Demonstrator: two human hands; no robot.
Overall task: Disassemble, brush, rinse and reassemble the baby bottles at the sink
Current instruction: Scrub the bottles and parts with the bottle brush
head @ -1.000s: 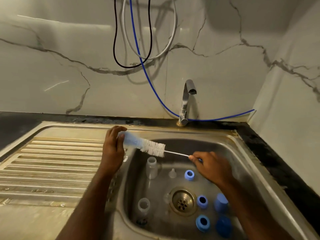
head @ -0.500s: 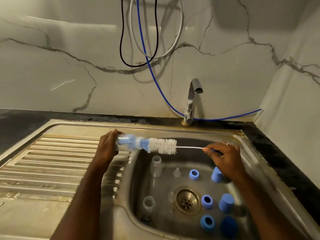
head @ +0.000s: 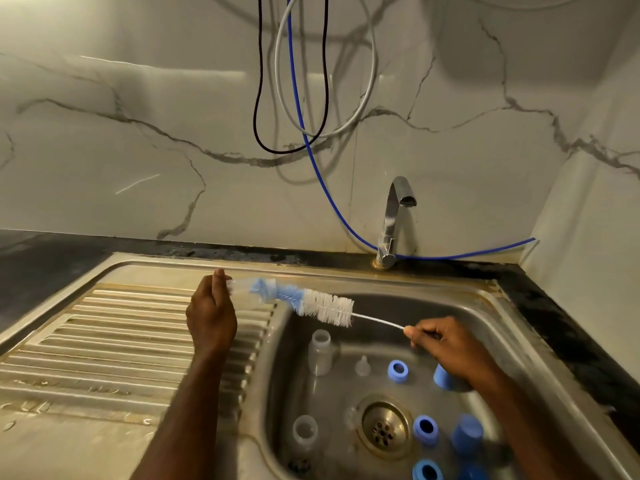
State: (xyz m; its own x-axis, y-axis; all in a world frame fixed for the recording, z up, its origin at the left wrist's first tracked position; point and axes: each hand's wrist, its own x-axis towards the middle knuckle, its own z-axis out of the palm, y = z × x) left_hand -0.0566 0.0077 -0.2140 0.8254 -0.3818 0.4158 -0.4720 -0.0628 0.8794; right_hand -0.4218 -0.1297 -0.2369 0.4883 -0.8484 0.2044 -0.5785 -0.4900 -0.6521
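My left hand (head: 211,315) grips a clear baby bottle (head: 244,289) by its base, held sideways over the sink's left rim. A bottle brush (head: 325,308) with white bristles and a blue tip reaches into the bottle's mouth. My right hand (head: 446,344) pinches the brush's thin wire handle above the basin. In the sink basin (head: 491,327) two more clear bottles (head: 320,351) (head: 304,431) stand upright, with a clear teat (head: 362,366), blue rings (head: 397,370) (head: 425,429) (head: 427,470) and blue caps (head: 465,433) (head: 442,375).
A ribbed steel drainboard (head: 104,341) lies to the left. The tap (head: 394,220) stands at the back of the sink, with no water running. The drain (head: 382,429) is in the basin's middle. Black, grey and blue hoses (head: 298,116) hang on the marble wall.
The brush has slid further out of the bottle, its white bristles now wholly outside. My right hand moved right and slightly down. The view shifted.
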